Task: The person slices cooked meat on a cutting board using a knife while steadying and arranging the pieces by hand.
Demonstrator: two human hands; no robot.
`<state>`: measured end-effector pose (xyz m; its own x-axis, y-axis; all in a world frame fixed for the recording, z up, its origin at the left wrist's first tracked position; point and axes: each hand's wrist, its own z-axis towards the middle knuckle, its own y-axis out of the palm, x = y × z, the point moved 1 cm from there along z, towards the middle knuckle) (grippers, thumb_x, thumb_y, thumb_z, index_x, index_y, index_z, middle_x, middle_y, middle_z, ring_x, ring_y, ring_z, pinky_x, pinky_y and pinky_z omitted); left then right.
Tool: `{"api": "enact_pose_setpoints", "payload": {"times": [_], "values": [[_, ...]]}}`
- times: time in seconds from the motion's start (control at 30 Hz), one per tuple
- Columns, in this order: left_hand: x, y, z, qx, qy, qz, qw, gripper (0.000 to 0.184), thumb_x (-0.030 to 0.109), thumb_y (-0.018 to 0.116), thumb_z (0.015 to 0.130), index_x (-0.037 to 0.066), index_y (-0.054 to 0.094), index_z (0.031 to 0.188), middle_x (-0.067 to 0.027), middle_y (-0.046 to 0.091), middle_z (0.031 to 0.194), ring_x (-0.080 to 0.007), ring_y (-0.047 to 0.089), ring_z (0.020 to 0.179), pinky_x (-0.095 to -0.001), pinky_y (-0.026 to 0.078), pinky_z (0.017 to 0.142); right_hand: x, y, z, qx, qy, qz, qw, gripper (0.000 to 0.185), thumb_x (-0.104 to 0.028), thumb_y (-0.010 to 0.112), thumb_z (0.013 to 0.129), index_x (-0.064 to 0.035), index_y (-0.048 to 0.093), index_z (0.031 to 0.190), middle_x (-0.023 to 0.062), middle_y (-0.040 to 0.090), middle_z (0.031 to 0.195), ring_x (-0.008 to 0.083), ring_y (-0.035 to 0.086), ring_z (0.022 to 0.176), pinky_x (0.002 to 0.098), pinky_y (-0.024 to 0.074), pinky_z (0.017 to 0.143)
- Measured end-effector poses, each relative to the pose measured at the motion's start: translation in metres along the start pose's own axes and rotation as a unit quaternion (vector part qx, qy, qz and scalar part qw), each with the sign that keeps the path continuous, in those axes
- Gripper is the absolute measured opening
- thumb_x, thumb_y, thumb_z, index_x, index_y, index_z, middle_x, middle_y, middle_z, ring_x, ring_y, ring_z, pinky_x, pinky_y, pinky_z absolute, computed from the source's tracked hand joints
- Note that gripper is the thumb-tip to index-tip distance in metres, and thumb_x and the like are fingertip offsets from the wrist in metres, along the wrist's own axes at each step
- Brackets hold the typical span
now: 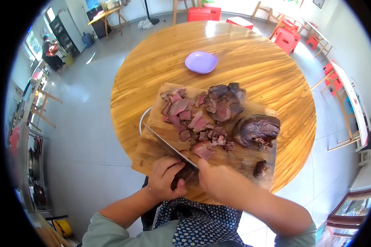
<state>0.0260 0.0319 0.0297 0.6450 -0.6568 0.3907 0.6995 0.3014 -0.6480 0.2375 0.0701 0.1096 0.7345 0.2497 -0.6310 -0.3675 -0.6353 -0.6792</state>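
Note:
My right hand (210, 177) is closed round the handle of a knife (167, 145), whose long blade points up and left. Under my left hand (165, 178) is a dark piece of meat (184, 175), gripped by curled fingers right beside the blade. Both hands are at the near edge of a wooden cutting board (150, 154). Beyond the knife lies a pile of sliced pinkish-brown meat (179, 108). Two large dark chunks of meat, one at the back (224, 101) and one at the right (256, 131), rest on the board. A small dark scrap (260, 168) sits near its right edge.
The board lies on a round wooden table (148, 61). A purple plate (201, 62) stands beyond it, and a white ring-shaped edge (143, 119) shows at the board's left. Red stools (285, 39) stand behind. Another person (51, 53) is at the far left.

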Motion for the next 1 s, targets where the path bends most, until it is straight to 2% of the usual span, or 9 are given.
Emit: {"api": "enact_pose_setpoints", "payload": {"times": [0.03, 0.2, 0.27, 0.33, 0.4, 0.53, 0.67, 0.93, 1.0], "values": [[0.001, 0.001, 0.000, 0.003, 0.008, 0.000, 1.000, 0.037, 0.020, 0.066, 0.080, -0.002, 0.067, 0.110, -0.0176, 0.065, 0.110, -0.0373, 0.065, 0.099, -0.0437, 0.052, 0.088, 0.004, -0.002, 0.002, 0.033, -0.035, 0.000, 0.999, 0.020, -0.018, 0.050, 0.102, 0.0015, 0.046, 0.106, 0.0313, 0.066, 0.080, 0.0501, 0.066, 0.078, 0.0556, 0.0515, 0.067], [0.001, 0.001, -0.001, 0.031, 0.020, -0.018, 0.999, 0.038, 0.016, 0.067, 0.076, -0.003, 0.067, 0.109, -0.0185, 0.064, 0.110, -0.0374, 0.064, 0.098, -0.0438, 0.053, 0.087, 0.011, -0.030, -0.012, 0.038, 0.000, 0.029, 0.999, 0.024, -0.024, 0.052, 0.103, -0.0013, 0.047, 0.109, 0.0309, 0.066, 0.085, 0.0512, 0.064, 0.081, 0.0552, 0.0484, 0.070], [0.001, 0.002, -0.002, 0.034, 0.022, -0.021, 0.999, 0.038, 0.015, 0.066, 0.076, -0.003, 0.066, 0.110, -0.0191, 0.063, 0.111, -0.0375, 0.063, 0.099, -0.0441, 0.052, 0.089, 0.012, -0.037, -0.024, 0.134, -0.024, 0.034, 0.990, 0.023, -0.023, 0.054, 0.103, -0.0017, 0.046, 0.107, 0.0302, 0.064, 0.082, 0.0513, 0.063, 0.080, 0.0550, 0.0472, 0.068], [0.000, 0.002, -0.001, 0.038, 0.025, -0.021, 0.999, 0.038, 0.014, 0.065, 0.077, -0.003, 0.066, 0.110, -0.0196, 0.062, 0.112, -0.0377, 0.062, 0.100, -0.0444, 0.052, 0.090, 0.011, -0.044, -0.036, 0.157, -0.044, 0.029, 0.986, 0.022, -0.022, 0.055, 0.103, -0.0021, 0.045, 0.104, 0.0297, 0.062, 0.081, 0.0509, 0.061, 0.078, 0.0545, 0.0454, 0.065], [-0.001, 0.003, -0.003, 0.029, 0.020, -0.028, 0.999, 0.038, 0.014, 0.066, 0.077, -0.003, 0.066, 0.111, -0.0195, 0.062, 0.112, -0.0373, 0.062, 0.099, -0.0448, 0.052, 0.089, 0.000, -0.047, -0.054, 0.148, -0.011, 0.032, 0.988, 0.023, -0.022, 0.055, 0.103, -0.0025, 0.044, 0.103, 0.0299, 0.061, 0.079, 0.0508, 0.060, 0.075, 0.0542, 0.0437, 0.063], [-0.001, 0.004, -0.004, 0.031, 0.019, -0.022, 0.999, 0.039, 0.016, 0.067, 0.076, -0.002, 0.067, 0.110, -0.0182, 0.062, 0.112, -0.0366, 0.063, 0.100, -0.0439, 0.052, 0.088, -0.019, -0.036, -0.072, 0.056, 0.095, 0.014, 0.994, 0.025, -0.025, 0.052, 0.104, -0.0017, 0.044, 0.105, 0.0276, 0.066, 0.084, 0.0488, 0.064, 0.081, 0.0568, 0.0474, 0.071], [0.001, 0.003, -0.004, 0.008, 0.008, -0.009, 1.000, 0.038, 0.018, 0.067, 0.079, -0.002, 0.067, 0.110, -0.0187, 0.061, 0.111, -0.0371, 0.062, 0.100, -0.0445, 0.052, 0.089, 0.001, -0.012, -0.082, 0.064, 0.071, 0.015, 0.995, 0.024, -0.026, 0.056, 0.103, -0.0039, 0.046, 0.102, 0.0231, 0.067, 0.081, 0.0467, 0.065, 0.077, 0.0557, 0.0485, 0.065], [-0.002, 0.005, -0.009, -0.016, -0.012, 0.006, 1.000, 0.037, 0.022, 0.064, 0.083, -0.004, 0.066, 0.110, -0.0215, 0.060, 0.111, -0.0370, 0.061, 0.100, -0.0441, 0.051, 0.089, 0.012, -0.009, -0.091, -0.014, 0.073, 0.087, 0.993, 0.025, -0.023, 0.055, 0.102, -0.0006, 0.045, 0.101, 0.0263, 0.066, 0.087, 0.0478, 0.065, 0.078, 0.0546, 0.0512, 0.068], [0.000, 0.004, -0.007, -0.019, -0.016, 0.005, 1.000, 0.036, 0.021, 0.065, 0.083, -0.004, 0.066, 0.109, -0.0203, 0.061, 0.111, -0.0367, 0.062, 0.099, -0.0447, 0.052, 0.089, 0.019, 0.002, -0.090, 0.022, 0.043, 0.095, 0.994, 0.020, -0.020, 0.054, 0.101, -0.0023, 0.044, 0.104, 0.0287, 0.065, 0.084, 0.0496, 0.064, 0.076, 0.0564, 0.0496, 0.065]]}}
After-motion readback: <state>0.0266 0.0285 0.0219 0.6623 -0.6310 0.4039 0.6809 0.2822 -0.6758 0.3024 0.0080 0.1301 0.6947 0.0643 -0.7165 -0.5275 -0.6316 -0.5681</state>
